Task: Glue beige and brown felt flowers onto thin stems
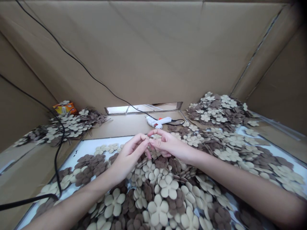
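Nearest: loose flowers, cream and brown, five-petalled, many overlapping in a layer below and between the forearms; one cream flower lies face up at the front, a brown flower just beside it. Probably light, soft and bendable, felt or foam by the look; likely best pinched at the middle, since single petals may fold. Lower layers are covered; the front row is cut off by the bottom edge.

Next: left hand and right hand, above the flowers, fingertips brought together. Whether anything small is clamped there cannot be told; the fingers hide it and the detail is blurred.

Beneath: white board, mostly covered.

Left: black cable, looped, cut off at the edge.

Beyond the hands: white glue gun, lying on its side, its nozzle pointing left. Left heap of flowers, with an orange packet behind it; right heap, taller.

Farthest: cardboard wall with a low slot; what lies through it is unclear.
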Tool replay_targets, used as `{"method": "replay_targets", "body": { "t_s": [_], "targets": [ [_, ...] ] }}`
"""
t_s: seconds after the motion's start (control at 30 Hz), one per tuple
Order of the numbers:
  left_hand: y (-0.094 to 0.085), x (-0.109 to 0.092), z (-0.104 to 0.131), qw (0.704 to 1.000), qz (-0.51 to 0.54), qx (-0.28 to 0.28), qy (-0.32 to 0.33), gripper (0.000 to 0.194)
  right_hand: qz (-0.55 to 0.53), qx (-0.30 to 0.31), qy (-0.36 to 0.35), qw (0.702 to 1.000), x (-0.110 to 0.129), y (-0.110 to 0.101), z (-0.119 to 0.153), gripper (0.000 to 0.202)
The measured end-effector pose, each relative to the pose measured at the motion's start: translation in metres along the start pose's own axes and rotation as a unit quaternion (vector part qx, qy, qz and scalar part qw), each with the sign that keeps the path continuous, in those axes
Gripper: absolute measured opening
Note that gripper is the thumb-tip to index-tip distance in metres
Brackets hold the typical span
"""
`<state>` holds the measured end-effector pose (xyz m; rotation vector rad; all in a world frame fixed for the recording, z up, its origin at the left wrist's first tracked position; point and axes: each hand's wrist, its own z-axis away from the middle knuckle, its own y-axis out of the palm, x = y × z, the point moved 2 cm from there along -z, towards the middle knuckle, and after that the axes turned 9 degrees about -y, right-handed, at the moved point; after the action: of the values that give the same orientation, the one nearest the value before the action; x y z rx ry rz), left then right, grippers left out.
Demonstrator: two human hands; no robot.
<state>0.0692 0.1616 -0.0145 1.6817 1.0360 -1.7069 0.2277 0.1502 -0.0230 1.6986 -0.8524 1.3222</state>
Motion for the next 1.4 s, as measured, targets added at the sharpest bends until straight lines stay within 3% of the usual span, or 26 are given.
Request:
{"method": "replay_targets", "body": {
  "t_s": [0.63,1.13,1.4],
  "targets": [
    [-0.004,0.002,0.004,0.990,-0.133,-0.039,0.023,0.018,0.043,-0.012,-0.030,0.999,0.001,0.005,0.003,0.038],
    [-0.002,0.002,0.005,0.989,-0.115,-0.086,0.042,0.021,0.051,-0.021,-0.050,0.997,-0.003,0.020,0.009,0.030],
    [-0.002,-0.007,0.009,0.989,-0.097,-0.101,0.041,0.019,-0.006,0.004,-0.037,0.999,-0.005,0.026,0.010,0.028]
  ]
}}
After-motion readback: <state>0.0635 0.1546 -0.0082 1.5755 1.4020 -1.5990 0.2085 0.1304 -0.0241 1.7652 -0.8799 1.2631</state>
